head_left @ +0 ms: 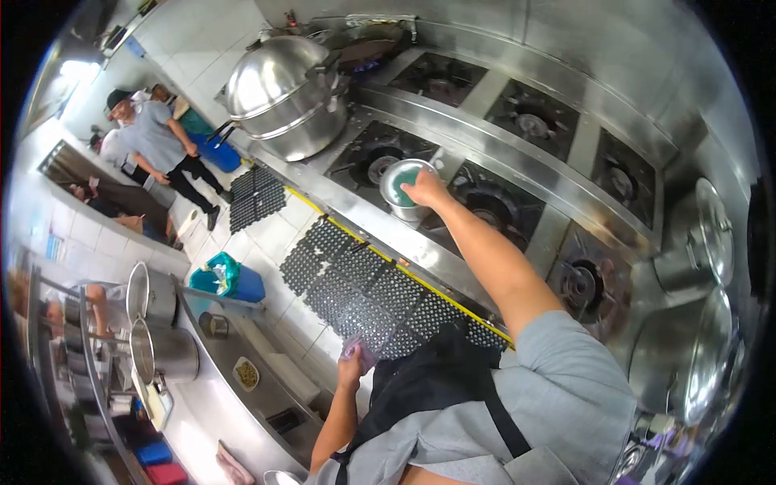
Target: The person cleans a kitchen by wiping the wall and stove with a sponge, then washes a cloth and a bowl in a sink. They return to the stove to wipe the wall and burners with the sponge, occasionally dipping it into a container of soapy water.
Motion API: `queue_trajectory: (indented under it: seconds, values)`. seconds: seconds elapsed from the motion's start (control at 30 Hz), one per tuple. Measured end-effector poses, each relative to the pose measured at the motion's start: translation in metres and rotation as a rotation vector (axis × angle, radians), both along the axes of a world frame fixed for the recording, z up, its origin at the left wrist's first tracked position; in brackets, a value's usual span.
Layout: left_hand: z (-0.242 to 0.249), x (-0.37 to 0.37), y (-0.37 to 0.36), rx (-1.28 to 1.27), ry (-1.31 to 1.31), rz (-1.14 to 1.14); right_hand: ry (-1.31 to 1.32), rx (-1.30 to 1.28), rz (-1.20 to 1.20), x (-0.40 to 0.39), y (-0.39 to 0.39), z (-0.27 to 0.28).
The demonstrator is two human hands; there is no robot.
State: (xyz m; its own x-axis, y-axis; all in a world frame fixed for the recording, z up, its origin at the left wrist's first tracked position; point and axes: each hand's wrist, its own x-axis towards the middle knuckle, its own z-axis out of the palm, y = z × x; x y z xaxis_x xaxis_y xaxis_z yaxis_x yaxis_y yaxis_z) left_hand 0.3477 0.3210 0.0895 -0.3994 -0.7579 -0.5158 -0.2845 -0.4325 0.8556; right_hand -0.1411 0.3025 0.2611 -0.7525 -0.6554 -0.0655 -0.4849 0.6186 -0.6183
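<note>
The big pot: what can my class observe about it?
The pot is shiny, silvery and metal-looking, with a wide round body, a raised band around it and side handles. A domed lid covers it, hiding the inside. It stands upright at the left end of the stove. Nobody is touching it.

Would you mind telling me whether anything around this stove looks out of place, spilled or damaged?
Nothing looks plainly spilled or broken. Two small oddities: the black floor mats leave bare tile between them, interrupting the covering, and the stove looks brown-stained toward the view's right, unlike its shinier steel elsewhere.
</note>
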Motion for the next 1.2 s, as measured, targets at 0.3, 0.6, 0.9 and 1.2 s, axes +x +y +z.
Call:
queue_trajectory:
  seconds: [0.3, 0.6, 0.9, 1.2]
  values:
    - [-0.027, 0.034, -0.051, 0.147, 0.097, 0.295, 0.104, 0.144, -0.159, -0.027, -0.063, -0.058]
    - [-0.055, -0.049, -0.197, 0.041, -0.264, -0.136, -0.249, -0.153, -0.028, -0.043, -0.058, -0.047]
    - [0.021, -0.12, -0.297, 0.078, -0.102, -0.032, 0.278, 0.26, 0.251, -0.008, -0.067, -0.026]
    - [-0.009, -0.084, -0.296, 0.019, -0.14, -0.031, -0.01, 0.284, 0.276, -0.029, -0.07, -0.033]
